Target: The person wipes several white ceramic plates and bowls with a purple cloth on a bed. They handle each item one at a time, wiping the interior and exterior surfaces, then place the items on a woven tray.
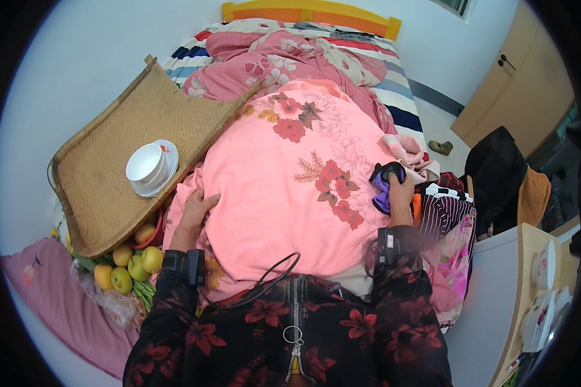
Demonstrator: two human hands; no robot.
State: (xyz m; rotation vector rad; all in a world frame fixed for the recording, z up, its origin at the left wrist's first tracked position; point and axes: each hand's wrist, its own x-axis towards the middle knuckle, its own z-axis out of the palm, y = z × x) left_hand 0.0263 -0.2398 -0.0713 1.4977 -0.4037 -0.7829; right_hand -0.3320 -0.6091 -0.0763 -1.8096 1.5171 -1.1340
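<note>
A pink blanket (271, 193) printed with red flowers lies in a broad mound before me. At its left side rests my left hand (193, 215), thumb apart from the fingers, touching the cloth; whether it grips a fold is hard to tell. My right hand (400, 193) holds a small purple and black cloth item (381, 186) at the blanket's right side. Just beyond that hand lies a crumpled pale pink cloth (406, 150). Folded striped clothes (443, 213) are stacked to the right of it.
A woven bamboo tray (111, 126) at left bears a white bowl (145, 163) on plates. Apples (137, 267) and green beans (144, 294) lie below it. Behind is a bed with a wooden headboard (314, 12). A cabinet (494, 271) with bowls stands at right; a shoe (440, 147) is on the floor.
</note>
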